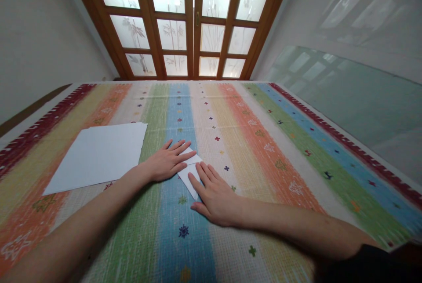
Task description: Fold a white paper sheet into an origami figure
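A small folded white paper (190,170) lies on the striped cloth, near the middle of the view. My left hand (169,160) rests flat on its upper left part, fingers spread and pointing right. On its right side lies my right hand (214,195), fingers stretched out toward the upper left, the thumb a little apart. Both hands are open and cover parts of the paper. A crease or folded edge runs across it between the hands.
White sheets (99,155) lie at the left beside my left forearm. The striped cloth (244,155) covers the table. Beyond its far edge stand wooden doors (191,23) with glass panes. A pale glass panel (356,94) leans along the right wall.
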Tool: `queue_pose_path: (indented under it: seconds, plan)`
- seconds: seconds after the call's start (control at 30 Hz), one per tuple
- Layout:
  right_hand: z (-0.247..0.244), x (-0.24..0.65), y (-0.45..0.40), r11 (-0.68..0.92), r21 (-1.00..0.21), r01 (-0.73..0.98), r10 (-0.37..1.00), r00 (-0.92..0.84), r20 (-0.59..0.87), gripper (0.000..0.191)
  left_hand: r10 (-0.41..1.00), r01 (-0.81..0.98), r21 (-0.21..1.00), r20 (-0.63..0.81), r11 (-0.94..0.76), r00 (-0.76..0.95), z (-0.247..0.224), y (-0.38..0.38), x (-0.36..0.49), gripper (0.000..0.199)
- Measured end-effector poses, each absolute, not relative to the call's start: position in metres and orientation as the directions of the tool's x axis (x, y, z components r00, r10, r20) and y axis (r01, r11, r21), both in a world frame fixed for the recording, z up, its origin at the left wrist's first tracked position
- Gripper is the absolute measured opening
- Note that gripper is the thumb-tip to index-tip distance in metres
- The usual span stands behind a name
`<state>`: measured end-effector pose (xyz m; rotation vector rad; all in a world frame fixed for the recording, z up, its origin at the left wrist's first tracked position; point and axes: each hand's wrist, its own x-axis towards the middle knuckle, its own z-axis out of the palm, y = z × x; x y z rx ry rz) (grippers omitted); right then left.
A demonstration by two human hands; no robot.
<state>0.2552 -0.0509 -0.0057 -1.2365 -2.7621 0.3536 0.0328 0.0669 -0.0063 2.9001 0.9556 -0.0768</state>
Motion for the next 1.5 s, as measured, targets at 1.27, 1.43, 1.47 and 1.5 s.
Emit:
queue_pose_path:
  seconds: [1.27, 1.43, 1.47, 1.5]
  plan:
    - [0.0, 0.306, -0.008, 0.738, -0.237, 0.632, 0.671, -0.655, 0.346, 0.019, 0.387, 0.425, -0.03, 0.361, -0.905, 0.848, 0.001, 0.01, 0.032, 0.025]
    - [0.001, 0.308, -0.008, 0.719, -0.281, 0.636, 0.694, -0.637, 0.334, 0.019, 0.407, 0.459, -0.037, 0.407, -0.887, 0.818, -0.002, 0.006, 0.037, 0.028]
    - [0.001, 0.307, -0.007, 0.716, -0.281, 0.639, 0.698, -0.637, 0.329, 0.018, 0.428, 0.48, -0.029, 0.406, -0.877, 0.807, -0.002, 0.005, 0.037, 0.029]
    - [0.002, 0.307, -0.007, 0.714, -0.278, 0.643, 0.7, -0.638, 0.322, 0.018, 0.454, 0.504, -0.02, 0.405, -0.863, 0.793, -0.002, 0.004, 0.038, 0.03]
